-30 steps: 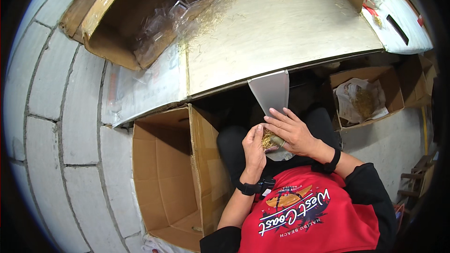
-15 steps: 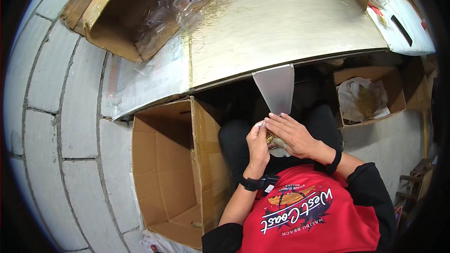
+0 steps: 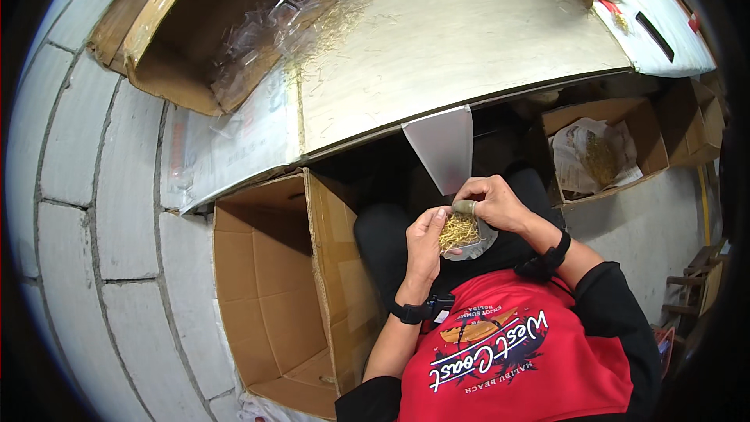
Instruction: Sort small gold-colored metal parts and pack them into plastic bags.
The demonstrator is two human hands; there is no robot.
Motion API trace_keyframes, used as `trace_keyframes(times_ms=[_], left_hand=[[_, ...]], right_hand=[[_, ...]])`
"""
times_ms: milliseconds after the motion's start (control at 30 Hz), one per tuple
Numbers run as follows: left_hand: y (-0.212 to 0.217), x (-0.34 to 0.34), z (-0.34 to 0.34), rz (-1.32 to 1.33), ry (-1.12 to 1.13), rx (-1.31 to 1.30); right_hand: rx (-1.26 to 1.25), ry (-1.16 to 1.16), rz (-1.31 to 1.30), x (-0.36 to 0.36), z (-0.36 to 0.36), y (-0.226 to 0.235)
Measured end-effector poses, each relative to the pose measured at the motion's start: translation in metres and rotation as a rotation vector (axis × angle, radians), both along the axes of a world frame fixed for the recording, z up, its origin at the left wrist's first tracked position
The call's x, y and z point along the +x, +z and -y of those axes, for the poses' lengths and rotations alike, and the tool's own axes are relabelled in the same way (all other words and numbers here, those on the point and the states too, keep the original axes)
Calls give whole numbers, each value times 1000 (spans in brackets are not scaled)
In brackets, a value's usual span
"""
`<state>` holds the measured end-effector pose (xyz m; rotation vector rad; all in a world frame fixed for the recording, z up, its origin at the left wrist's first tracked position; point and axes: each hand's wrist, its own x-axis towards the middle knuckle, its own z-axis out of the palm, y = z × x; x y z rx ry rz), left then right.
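Note:
Over my lap, my left hand (image 3: 424, 246) is curled around a heap of thin gold-coloured pins (image 3: 459, 231), its thumb raised along the side. Clear plastic (image 3: 478, 245), like a small bowl or bag, shows beside and below the heap; whether it holds all the pins cannot be made out. My right hand (image 3: 500, 203) is bent in a pinch just above them, close to the left thumb. A greyish cover (image 3: 464, 207) sits on one of its digits. Whatever the pinch holds is too small to see.
A pale worktable (image 3: 469, 39) with scattered gold pins lies ahead. An open carton (image 3: 168, 59) of clear plastic pieces stands on its left. A translucent chute (image 3: 444, 144) slopes from its edge towards my lap. Cartons stand left (image 3: 262, 297) and right (image 3: 648, 129).
My right hand has drawn back from lying flat over my left hand into a bent pinch, uncovering the gold pins. The view has shifted slightly.

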<state>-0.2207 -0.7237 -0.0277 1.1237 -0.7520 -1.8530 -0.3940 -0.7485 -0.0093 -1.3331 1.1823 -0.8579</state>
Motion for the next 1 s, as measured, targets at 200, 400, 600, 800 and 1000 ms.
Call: trace_keyframes(times_ms=[200, 400, 600, 800, 1000], left_hand=[[-1, -4, 2, -6, -8, 30], [4, -3, 2, 4, 13, -11], [3, -3, 5, 41, 20, 4], [9, 1, 9, 43, -49, -5], [9, -2, 11, 58, -12, 5]], right_hand=[[-414, -27, -176, 9, -2, -2], [-9, -44, 7, -1, 1, -2], [-311, -28, -148, 6, 0, -6], [80, 118, 131, 0, 16, -3], [144, 75, 108, 10, 18, -13]])
